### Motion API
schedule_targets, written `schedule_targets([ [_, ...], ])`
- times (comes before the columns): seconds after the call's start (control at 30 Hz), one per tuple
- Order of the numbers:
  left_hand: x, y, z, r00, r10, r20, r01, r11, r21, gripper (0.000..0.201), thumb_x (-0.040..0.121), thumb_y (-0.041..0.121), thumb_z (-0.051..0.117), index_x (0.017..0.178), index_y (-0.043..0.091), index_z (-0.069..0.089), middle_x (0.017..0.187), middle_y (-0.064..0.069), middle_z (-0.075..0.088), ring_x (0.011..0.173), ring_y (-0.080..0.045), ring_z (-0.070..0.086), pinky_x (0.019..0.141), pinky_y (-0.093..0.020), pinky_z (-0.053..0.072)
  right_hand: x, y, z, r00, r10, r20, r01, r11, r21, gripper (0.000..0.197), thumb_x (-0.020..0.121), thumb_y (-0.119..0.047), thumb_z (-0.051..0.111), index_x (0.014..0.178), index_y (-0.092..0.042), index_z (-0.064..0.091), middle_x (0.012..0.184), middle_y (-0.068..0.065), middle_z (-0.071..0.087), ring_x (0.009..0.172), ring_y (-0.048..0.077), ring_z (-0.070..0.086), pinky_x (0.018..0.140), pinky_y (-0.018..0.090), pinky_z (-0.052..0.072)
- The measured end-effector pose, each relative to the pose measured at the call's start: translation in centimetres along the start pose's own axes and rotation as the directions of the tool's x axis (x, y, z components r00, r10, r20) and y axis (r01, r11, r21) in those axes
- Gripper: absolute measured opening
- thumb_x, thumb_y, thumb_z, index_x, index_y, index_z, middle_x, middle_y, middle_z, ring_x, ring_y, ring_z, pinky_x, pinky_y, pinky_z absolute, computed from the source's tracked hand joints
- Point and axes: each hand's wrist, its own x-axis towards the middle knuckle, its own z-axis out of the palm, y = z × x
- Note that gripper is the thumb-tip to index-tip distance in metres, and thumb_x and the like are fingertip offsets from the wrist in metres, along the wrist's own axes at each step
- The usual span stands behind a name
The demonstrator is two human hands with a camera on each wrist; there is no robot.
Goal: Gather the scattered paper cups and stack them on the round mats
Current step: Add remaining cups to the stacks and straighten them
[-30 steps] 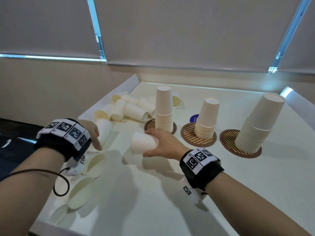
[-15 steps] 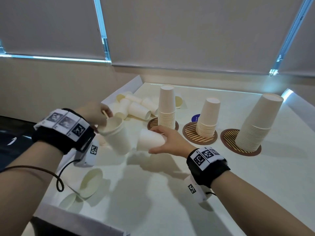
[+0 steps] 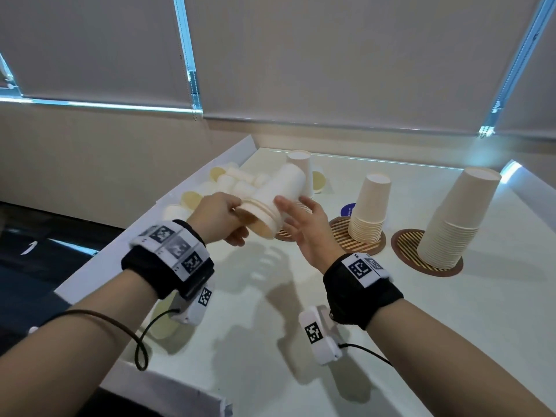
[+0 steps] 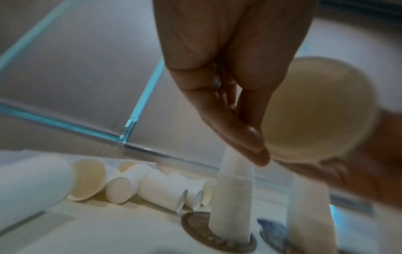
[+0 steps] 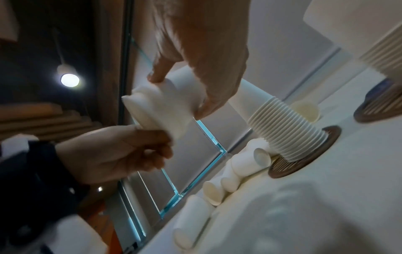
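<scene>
My left hand (image 3: 237, 224) pinches the rim of two or three nested white paper cups (image 3: 276, 194), held tilted in the air with the open mouth toward me (image 4: 315, 110). My right hand (image 3: 296, 212) is beside them, fingers spread and straight, its fingertips (image 5: 156, 75) just touching the cups' side (image 5: 161, 110). Three round brown striped mats carry upturned stacks: the left stack (image 3: 298, 167) is partly hidden behind the held cups, the middle stack (image 3: 370, 212) is shorter, the right stack (image 3: 454, 218) is the largest. Several loose cups (image 3: 228, 182) lie at the far left.
The white table has a raised left border (image 3: 210, 164) next to the loose pile. More cups lie on their sides near the front left, under my left wrist (image 3: 162, 329). A small blue sticker (image 3: 347, 209) sits between the left and middle mats.
My left hand lifted a cup from the table's left side and the right hand's cup was joined with it. The right hand has opened its fingers; the left hand now holds the nested cups.
</scene>
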Motion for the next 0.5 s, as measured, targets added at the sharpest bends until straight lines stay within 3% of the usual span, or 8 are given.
schedule_targets([
  [0.07, -0.1, 0.8, 1.5, 0.998, 0.051, 0.034, -0.054, 0.994, 0.099, 0.022, 0.091, 0.004, 0.047, 0.079, 0.007, 0.064, 0.071, -0.009, 0.068, 0.052, -0.020, 0.066, 0.050, -0.023, 0.056, -0.5, -0.4, 0.6, 0.995, 0.042, 0.091, -0.040, 0.999, -0.029, 0.063, 0.069, -0.023, 0.079, 0.121, -0.002, 0.050, 0.110, 0.014, 0.065, 0.085, 0.027, 0.065, 0.068, 0.032, 0.054],
  [0.13, 0.4, 1.6, 2.8, 0.996, 0.078, 0.033, -0.083, 0.979, 0.186, 0.023, 0.090, 0.001, 0.042, 0.089, 0.004, 0.064, 0.081, -0.012, 0.071, 0.059, -0.021, 0.068, 0.056, -0.023, 0.056, -0.8, -0.8, 0.9, 0.992, 0.018, 0.121, -0.006, 0.995, -0.099, 0.038, 0.073, -0.020, 0.076, 0.103, -0.004, 0.060, 0.093, 0.013, 0.065, 0.075, 0.027, 0.061, 0.067, 0.033, 0.053],
  [0.17, 0.8, 2.0, 3.3, 0.995, 0.096, 0.039, -0.101, 0.979, 0.178, 0.022, 0.090, 0.002, 0.042, 0.097, 0.003, 0.063, 0.086, -0.013, 0.071, 0.063, -0.022, 0.069, 0.058, -0.024, 0.056, -0.7, -1.3, 0.8, 0.997, -0.025, 0.075, 0.034, 0.992, -0.120, 0.043, 0.068, -0.019, 0.079, 0.103, -0.003, 0.059, 0.093, 0.015, 0.066, 0.077, 0.027, 0.063, 0.069, 0.037, 0.054],
  [0.23, 1.6, 2.7, 4.3, 0.986, 0.150, 0.072, -0.155, 0.986, 0.068, 0.024, 0.091, 0.005, 0.049, 0.113, 0.003, 0.058, 0.095, -0.010, 0.067, 0.067, -0.020, 0.068, 0.054, -0.019, 0.056, 0.1, -2.4, -0.1, 0.980, -0.192, -0.058, 0.178, 0.964, -0.196, 0.074, 0.051, -0.023, 0.086, 0.115, -0.001, 0.053, 0.104, 0.016, 0.067, 0.087, 0.028, 0.067, 0.076, 0.042, 0.057],
  [0.3, 2.1, 3.3, 4.6, 0.982, 0.166, 0.086, -0.168, 0.986, 0.016, 0.032, 0.090, 0.010, 0.058, 0.121, 0.009, 0.054, 0.100, -0.001, 0.061, 0.066, -0.010, 0.062, 0.047, -0.009, 0.049, 0.8, -4.3, -1.1, 0.916, -0.367, -0.164, 0.293, 0.889, -0.352, 0.083, 0.046, -0.026, 0.088, 0.116, -0.006, 0.049, 0.108, 0.010, 0.066, 0.095, 0.024, 0.067, 0.082, 0.042, 0.057],
  [0.4, 2.4, 3.7, 3.5, 0.980, 0.145, 0.137, -0.170, 0.967, 0.188, 0.027, 0.084, 0.018, 0.066, 0.111, 0.014, 0.060, 0.100, -0.001, 0.065, 0.071, -0.010, 0.059, 0.051, -0.013, 0.046, 1.7, -7.9, -3.7, 0.790, -0.565, -0.237, 0.361, 0.742, -0.565, 0.074, 0.059, -0.026, 0.088, 0.115, -0.014, 0.041, 0.105, 0.000, 0.060, 0.094, 0.018, 0.062, 0.083, 0.033, 0.055],
  [0.5, 1.6, 2.5, 0.7, 0.951, -0.094, 0.293, -0.072, 0.858, 0.509, 0.016, 0.082, 0.028, 0.070, 0.089, 0.016, 0.063, 0.083, 0.002, 0.067, 0.066, -0.009, 0.061, 0.056, -0.019, 0.046, 2.9, -10.8, -6.8, 0.656, -0.709, -0.259, 0.378, 0.606, -0.700, 0.080, 0.063, -0.029, 0.085, 0.125, -0.008, 0.038, 0.115, 0.004, 0.059, 0.097, 0.019, 0.059, 0.080, 0.024, 0.048],
])
